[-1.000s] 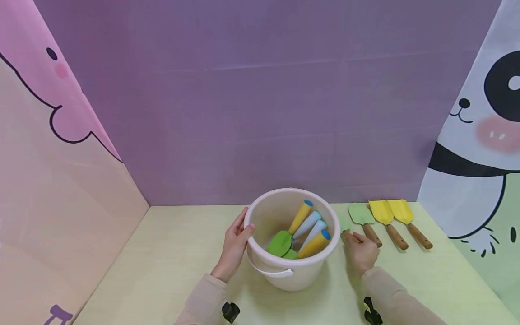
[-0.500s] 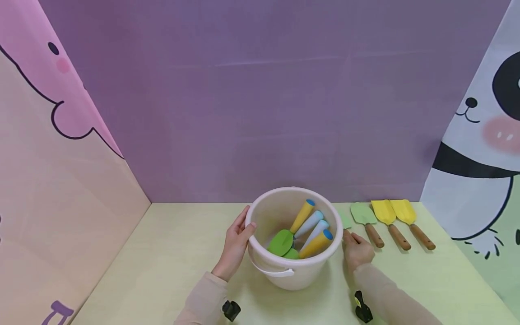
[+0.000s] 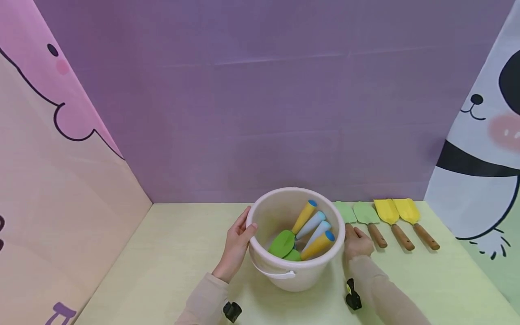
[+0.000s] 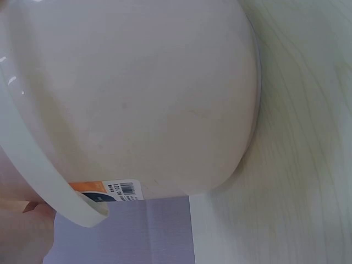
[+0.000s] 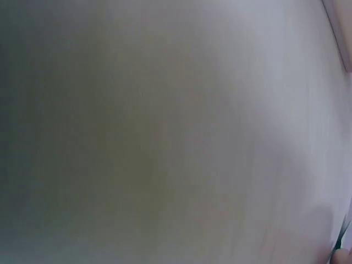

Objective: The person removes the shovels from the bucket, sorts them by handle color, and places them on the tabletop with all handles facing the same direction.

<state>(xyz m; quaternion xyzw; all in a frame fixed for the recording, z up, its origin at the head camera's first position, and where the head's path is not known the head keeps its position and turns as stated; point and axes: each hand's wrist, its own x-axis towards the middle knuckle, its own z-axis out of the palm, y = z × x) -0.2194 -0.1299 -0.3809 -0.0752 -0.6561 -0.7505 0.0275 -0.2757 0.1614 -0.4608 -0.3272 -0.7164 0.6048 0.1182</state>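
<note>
A pale pink bucket (image 3: 298,273) stands upright on the table. My left hand (image 3: 232,247) holds it at the left rim, thumb at the edge and fingers along the outside. Inside it lie hand tools with yellow handles (image 3: 318,246), light blue handles (image 3: 310,225) and green heads (image 3: 282,244). Right of the bucket, my right hand (image 3: 359,243) grips the wooden handle of a light green toy shovel (image 3: 345,212). That handle is mostly hidden by the fingers. In the right wrist view only a sliver of the thumb (image 5: 342,256) shows.
Beside the gripped shovel lie another light green shovel (image 3: 365,212) and two yellow shovels (image 3: 387,211), blades toward the purple back wall (image 3: 243,113). The bucket's white bail (image 3: 273,273) hangs at its front. Printed side panels flank the pale table (image 3: 170,253).
My right hand has shifted slightly left and away from me, and the gripped light green shovel's blade has moved toward the back wall, showing more. My left hand stays on the bucket.
</note>
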